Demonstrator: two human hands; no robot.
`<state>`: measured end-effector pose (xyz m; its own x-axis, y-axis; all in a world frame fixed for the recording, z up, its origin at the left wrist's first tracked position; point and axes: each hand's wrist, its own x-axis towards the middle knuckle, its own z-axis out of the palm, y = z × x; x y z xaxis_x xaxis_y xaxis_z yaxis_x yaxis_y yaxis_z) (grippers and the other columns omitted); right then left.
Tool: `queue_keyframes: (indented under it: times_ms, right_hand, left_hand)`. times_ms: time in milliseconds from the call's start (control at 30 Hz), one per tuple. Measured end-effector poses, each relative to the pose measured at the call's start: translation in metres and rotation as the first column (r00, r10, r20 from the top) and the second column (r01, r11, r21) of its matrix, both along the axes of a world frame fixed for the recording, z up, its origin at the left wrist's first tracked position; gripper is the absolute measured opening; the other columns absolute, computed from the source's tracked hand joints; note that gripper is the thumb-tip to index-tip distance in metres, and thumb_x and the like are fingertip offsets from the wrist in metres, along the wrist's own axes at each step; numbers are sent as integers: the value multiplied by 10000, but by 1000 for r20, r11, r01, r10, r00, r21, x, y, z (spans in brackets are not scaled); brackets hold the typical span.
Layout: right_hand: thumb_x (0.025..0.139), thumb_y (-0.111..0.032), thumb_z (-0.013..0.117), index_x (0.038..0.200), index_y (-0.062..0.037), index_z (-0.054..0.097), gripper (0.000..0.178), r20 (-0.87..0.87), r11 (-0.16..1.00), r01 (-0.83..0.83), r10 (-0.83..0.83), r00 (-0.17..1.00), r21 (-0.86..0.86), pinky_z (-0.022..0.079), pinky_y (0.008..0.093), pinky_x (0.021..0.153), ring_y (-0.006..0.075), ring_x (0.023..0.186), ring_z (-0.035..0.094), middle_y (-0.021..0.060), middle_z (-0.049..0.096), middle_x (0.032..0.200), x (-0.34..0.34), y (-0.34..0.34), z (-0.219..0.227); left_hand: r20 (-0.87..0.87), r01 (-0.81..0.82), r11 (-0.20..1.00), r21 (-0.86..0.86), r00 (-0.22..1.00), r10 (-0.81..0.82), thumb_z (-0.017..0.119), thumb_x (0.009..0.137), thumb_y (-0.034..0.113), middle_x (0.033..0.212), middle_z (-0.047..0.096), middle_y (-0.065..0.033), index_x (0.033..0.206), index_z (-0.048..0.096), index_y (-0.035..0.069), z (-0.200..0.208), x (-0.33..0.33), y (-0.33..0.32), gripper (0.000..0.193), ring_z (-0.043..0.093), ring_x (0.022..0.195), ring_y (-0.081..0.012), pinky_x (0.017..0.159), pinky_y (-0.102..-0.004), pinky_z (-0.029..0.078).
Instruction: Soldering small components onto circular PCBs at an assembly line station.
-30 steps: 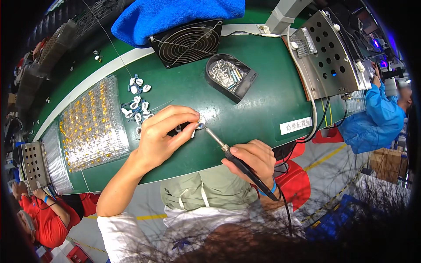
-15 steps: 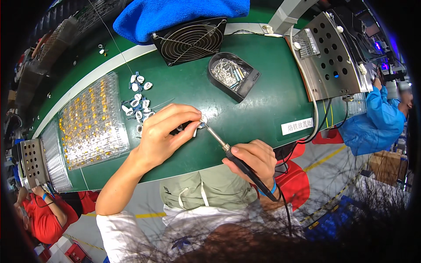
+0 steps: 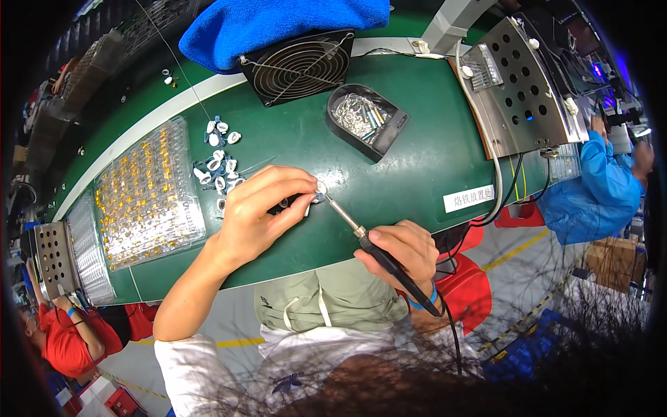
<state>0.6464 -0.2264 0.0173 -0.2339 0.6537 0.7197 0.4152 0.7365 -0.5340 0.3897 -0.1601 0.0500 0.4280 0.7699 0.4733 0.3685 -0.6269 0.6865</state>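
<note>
My right hand (image 3: 403, 257) is closed around the black handle of a soldering iron (image 3: 381, 256). Its metal tip points up and left, meeting a small white round part (image 3: 320, 189) at my left fingertips. My left hand (image 3: 267, 208) pinches that part between thumb and fingers; the fingers hide most of it. Something dark shows under the left palm, too covered to name. Just beyond my left hand lie several small white oval parts with dark blue wires (image 3: 221, 167), loose on the green table (image 3: 299, 243).
A clear plastic tray with orange-yellow pieces (image 3: 149, 194) lies at left. A black fan (image 3: 299, 66) under a blue towel (image 3: 285, 31) stands at the back. Beside it sits a black bin of metal pieces (image 3: 399, 128). A perforated metal box (image 3: 524, 90) is at right. Other people work at both sides.
Both hands hold nearly the same pose, with the iron's tip still at the small part. The view has shifted very slightly.
</note>
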Motion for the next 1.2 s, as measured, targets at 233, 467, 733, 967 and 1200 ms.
queue_keyframes:
  times_ms: [233, 467, 733, 967, 1200]
  right_hand:
    - [723, -129, 939, 1079, -14, 705, 441, 28, 999, -25, 25, 999, -21, 500, 326, 541, 242, 629, 674, 122, 726, 873, 0, 1, 1]
    - [717, -129, 937, 1078, -27, 707, 440, 48, 998, -19, 22, 999, -53, 504, 328, 552, 238, 634, 671, 107, 731, 885, -1, 0, 4]
    - [720, -135, 938, 1086, -29, 703, 448, 68, 998, -17, 21, 997, -58, 505, 327, 556, 234, 636, 667, 104, 731, 897, 0, -1, 4]
    - [723, -136, 944, 1116, -30, 691, 479, 45, 1000, 24, -24, 999, 7, 517, 329, 562, 243, 630, 662, 109, 728, 920, 1, -2, 2]
    - [708, -97, 931, 1082, -30, 702, 443, 10, 1000, 7, -7, 1000, 1, 493, 305, 526, 230, 608, 666, 112, 730, 862, -1, 2, 1]
  left_hand:
    - [-4, -2, 1000, 6, 1000, 2, 800, 794, -86, 1034, 740, -125, 1015, 729, -14, 0, 1, 0, 243, 727, 900, -261, 745, -342, 599]
    - [0, -3, 1000, 2, 1000, 3, 801, 794, -83, 1031, 740, -125, 1014, 731, -13, 0, 0, 0, 242, 727, 888, -261, 734, -341, 598]
    - [-21, -3, 999, -50, 1000, 2, 788, 826, -77, 1062, 741, -124, 1028, 738, -4, 1, -1, -2, 220, 732, 959, -249, 824, -326, 598]
    - [-19, 0, 999, -39, 1000, -1, 792, 819, -79, 1061, 739, -125, 1028, 737, -6, 0, -1, -2, 228, 730, 962, -249, 826, -327, 597]
    - [-21, 6, 999, -38, 1000, -6, 788, 815, -89, 1068, 737, -128, 1030, 735, -7, 1, -1, 0, 236, 730, 971, -249, 827, -328, 598]
